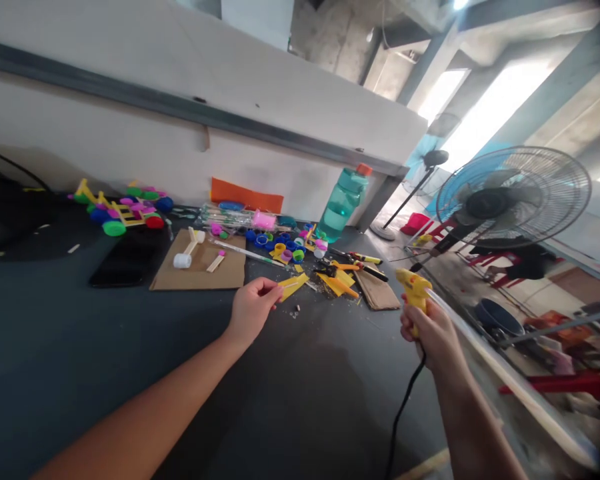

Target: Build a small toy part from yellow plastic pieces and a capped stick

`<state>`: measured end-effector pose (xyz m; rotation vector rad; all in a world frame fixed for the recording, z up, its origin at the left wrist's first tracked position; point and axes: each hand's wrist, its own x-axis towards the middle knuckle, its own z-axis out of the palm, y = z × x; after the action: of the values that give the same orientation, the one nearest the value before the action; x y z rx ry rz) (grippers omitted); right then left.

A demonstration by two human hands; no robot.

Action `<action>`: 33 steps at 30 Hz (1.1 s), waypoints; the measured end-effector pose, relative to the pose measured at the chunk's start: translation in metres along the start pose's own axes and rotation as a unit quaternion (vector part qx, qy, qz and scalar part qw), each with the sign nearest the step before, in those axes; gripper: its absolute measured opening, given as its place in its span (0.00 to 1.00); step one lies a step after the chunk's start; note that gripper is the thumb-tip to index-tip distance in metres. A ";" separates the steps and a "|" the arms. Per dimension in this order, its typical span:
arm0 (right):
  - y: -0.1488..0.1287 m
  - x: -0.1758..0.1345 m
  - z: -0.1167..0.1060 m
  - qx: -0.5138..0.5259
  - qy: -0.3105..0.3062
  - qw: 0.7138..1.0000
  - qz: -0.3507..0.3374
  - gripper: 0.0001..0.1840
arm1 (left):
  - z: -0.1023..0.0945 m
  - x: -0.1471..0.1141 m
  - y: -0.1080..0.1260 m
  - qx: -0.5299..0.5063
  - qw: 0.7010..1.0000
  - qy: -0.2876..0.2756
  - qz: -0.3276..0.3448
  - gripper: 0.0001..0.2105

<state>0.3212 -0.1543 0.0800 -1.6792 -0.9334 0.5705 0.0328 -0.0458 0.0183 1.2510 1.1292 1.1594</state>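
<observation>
My right hand point(433, 330) is wrapped round the grip of a yellow hot glue gun point(414, 288), its nozzle pointing away and its black cord hanging down. Over the dark table, my left hand point(254, 303) pinches a thin pale stick point(291, 285); its inner end is hidden by the fingers. Behind that stick lies a yellow piece of paper point(296, 283). To the left, a cardboard sheet point(200, 277) carries a white bottle cap point(182, 261) and short sticks point(216, 262), one with a pink tip. Plastic bottle caps point(283, 251) in several colours are heaped beyond my left hand.
Pliers point(347, 267) and folded cardboard point(379, 290) lie near the right edge. A teal water bottle point(341, 207) stands by the wall. A black phone point(129, 260) and small cap-and-stick models point(125, 210) are at left; a standing fan point(495, 203) is beyond the table.
</observation>
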 end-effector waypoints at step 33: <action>0.005 -0.075 0.104 0.173 -0.292 0.940 0.009 0.14 | 0.002 -0.007 -0.001 0.092 0.993 0.005 0.069 0.12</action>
<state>0.2006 -0.1563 0.0371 -1.2121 -1.1513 1.2145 0.0342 -0.0532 0.0173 1.4858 1.1927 1.1842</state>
